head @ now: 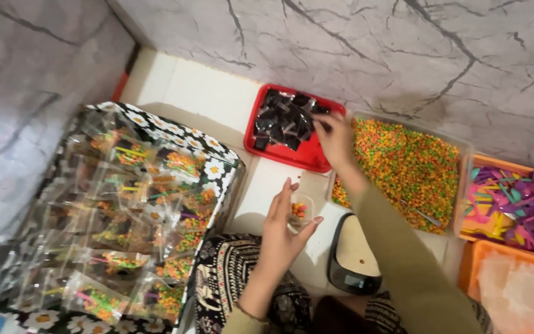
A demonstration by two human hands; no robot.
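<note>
Fingers (322,122) of the right hand (335,141) are pinched down on one of the small dark square packets (285,120) heaped in the red plastic tray (311,159), so that hand is reaching across the floor to the far wall; whether the packet is actually gripped or just touched, I can't quite tell; the left hand (284,227) sits nearer the body, fingers curled loosely round a small clear plastic pouch (301,211) with a bit of orange and green filling in it, held upright with its mouth up, which looks like the sensible way to keep the bits from spilling.

Everything's laid out in an arc within arm's reach, which I reckon is the point; right beside the red tray there's a clear shallow tub of tiny orange, yellow and green beads (409,167), with what looks like a thin metal scoop (424,216) lying in it; further right an orange box of small purple, pink and teal plastic spoons (514,201); below that another orange tub of cloudy clear bags (517,291).

A small black digital scale with a pale platform (355,255) sits just beside the pouch hand; off to the left a big black daisy-print box (217,167) is stacked with finished clear packets (131,216), each showing the same coloured filling and a spoon; no labels I can make out on any of them.
</note>
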